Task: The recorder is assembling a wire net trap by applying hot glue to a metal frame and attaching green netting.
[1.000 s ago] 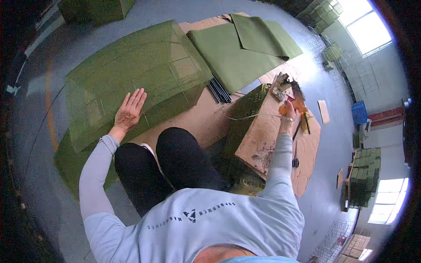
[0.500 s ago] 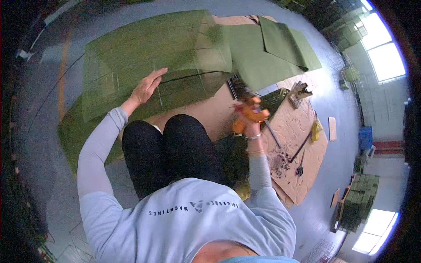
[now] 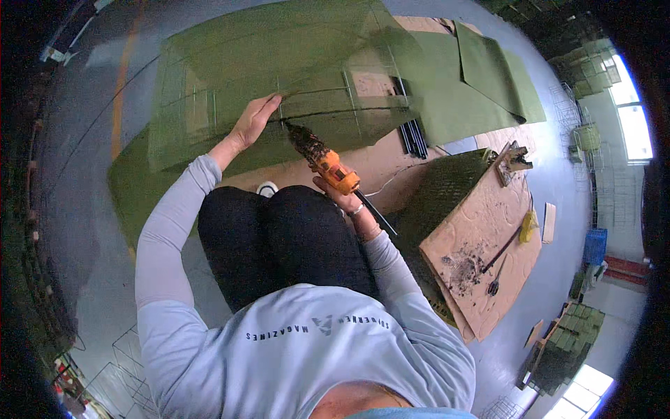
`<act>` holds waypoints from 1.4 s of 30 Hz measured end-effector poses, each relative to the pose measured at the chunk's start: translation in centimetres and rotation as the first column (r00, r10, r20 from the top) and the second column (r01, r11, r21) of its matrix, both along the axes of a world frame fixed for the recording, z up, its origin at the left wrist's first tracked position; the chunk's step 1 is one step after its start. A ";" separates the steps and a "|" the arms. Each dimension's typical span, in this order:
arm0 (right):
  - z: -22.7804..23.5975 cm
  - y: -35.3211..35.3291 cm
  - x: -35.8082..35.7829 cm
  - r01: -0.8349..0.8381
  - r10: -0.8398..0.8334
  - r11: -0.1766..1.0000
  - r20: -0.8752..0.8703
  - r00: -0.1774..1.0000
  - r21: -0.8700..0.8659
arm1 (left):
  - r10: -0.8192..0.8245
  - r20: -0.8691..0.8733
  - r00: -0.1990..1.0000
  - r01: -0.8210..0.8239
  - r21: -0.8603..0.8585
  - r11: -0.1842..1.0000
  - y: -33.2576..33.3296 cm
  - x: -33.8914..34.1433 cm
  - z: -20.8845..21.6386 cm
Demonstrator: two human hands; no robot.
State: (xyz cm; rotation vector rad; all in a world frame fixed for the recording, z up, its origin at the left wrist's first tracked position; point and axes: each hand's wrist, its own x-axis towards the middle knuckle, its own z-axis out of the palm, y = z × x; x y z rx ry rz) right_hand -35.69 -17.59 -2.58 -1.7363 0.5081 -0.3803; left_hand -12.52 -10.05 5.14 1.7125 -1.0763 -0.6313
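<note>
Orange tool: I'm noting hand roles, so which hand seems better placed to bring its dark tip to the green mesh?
Likely the right hand: it holds the orange tool, with the dark tip pointing toward the green mesh. The left hand holds no tool and lies by the mesh.

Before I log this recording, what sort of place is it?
Most likely a workshop or small factory floor: the right hand holds an orange tool, dark marks spot a cardboard work surface, and green bundles stand stacked off to the right.
</note>
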 end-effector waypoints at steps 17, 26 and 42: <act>-0.8 0.0 1.5 -0.021 0.022 1.000 0.123 0.992 -0.009 | 0.021 -0.024 0.999 -0.023 -0.103 0.994 -0.4 0.3 -0.9; -0.7 0.1 1.4 -0.055 0.033 0.989 0.154 0.988 0.138 | -0.029 0.050 0.998 0.034 -0.114 0.993 -0.6 0.6 -1.4; -7.9 -0.3 1.1 0.012 -0.005 0.998 0.139 0.990 -0.055 | 0.025 0.106 0.994 -0.006 -0.178 0.984 -0.6 0.1 -1.2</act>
